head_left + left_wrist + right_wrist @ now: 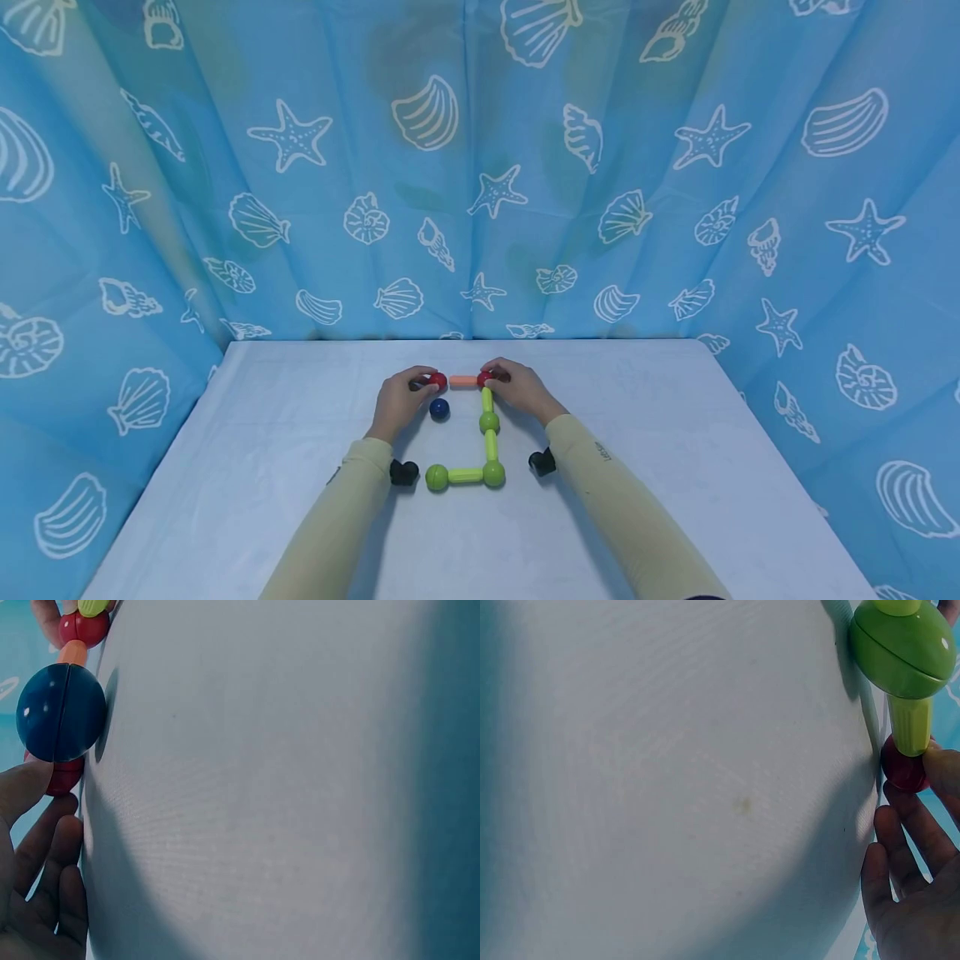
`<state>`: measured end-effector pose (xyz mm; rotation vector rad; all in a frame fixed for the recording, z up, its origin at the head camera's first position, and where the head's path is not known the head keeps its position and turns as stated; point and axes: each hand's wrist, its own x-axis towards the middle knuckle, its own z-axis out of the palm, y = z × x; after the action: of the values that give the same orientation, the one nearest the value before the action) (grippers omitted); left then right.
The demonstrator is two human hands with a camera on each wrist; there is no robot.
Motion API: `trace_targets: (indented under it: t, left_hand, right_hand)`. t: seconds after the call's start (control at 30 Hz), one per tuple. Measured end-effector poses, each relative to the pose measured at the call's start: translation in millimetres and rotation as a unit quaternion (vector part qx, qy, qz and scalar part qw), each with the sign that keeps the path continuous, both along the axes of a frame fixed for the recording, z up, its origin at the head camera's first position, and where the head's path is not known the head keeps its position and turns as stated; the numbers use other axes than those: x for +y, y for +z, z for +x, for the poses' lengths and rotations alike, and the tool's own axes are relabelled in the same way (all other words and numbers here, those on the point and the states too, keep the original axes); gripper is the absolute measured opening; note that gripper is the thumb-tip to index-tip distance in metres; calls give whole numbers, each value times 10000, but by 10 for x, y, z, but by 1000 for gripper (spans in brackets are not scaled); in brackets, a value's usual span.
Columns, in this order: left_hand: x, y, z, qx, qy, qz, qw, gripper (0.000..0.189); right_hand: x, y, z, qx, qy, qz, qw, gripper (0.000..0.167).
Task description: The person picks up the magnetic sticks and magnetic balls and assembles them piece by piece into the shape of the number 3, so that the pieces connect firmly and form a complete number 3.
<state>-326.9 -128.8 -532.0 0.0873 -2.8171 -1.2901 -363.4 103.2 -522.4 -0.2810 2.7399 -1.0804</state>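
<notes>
Near the table's far side, my left hand (396,407) pinches a red ball (438,381) between thumb and fingers. An orange rod (463,381) lies just right of that ball, a small gap showing between them. At the rod's other end, my right hand (529,393) grips a second red ball (485,379). From this ball a yellow-green rod (910,724) runs toward a green ball (904,649). The chain continues through another rod (491,446) to a corner green ball (493,473). A dark blue ball (60,712) sits loose in front of the left red ball.
A near rod (465,476) links the corner ball to another green ball (437,477) at the left. The white table (645,500) spreads out around the pieces. Behind it hangs a blue curtain (465,183) printed with shells and starfish. Black wrist cameras (405,473) hang beneath both sleeves.
</notes>
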Motion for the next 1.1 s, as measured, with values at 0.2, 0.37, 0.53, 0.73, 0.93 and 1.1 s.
trace_targets:
  t: [0.2, 0.37, 0.53, 0.73, 0.93, 1.1]
  left_hand:
    - [9, 25, 8, -11, -14, 10, 10000, 34]
    - [8, -2, -21, -29, -61, 4, 10000, 34]
    - [-4, -34, -39, 32, -105, 110, 9999, 35]
    - [-25, -70, -31, 85, -155, 289, 9994, 38]
    - [-22, -52, -25, 1, -135, 421, 9990, 37]
    - [-37, -49, -45, -136, -123, 479, 9987, 35]
  right_hand:
    - [-2, 30, 15, -20, 8, -33, 10000, 27]
    - [-1, 42, 21, -7, 4, 7, 10000, 28]
    - [2, 35, 15, 4, 0, 39, 10000, 28]
    - [7, 4, 10, 8, -35, -36, 10000, 28]
    - [6, -19, 8, 7, -35, -116, 9999, 29]
    - [13, -28, 14, 21, -37, -200, 9998, 31]
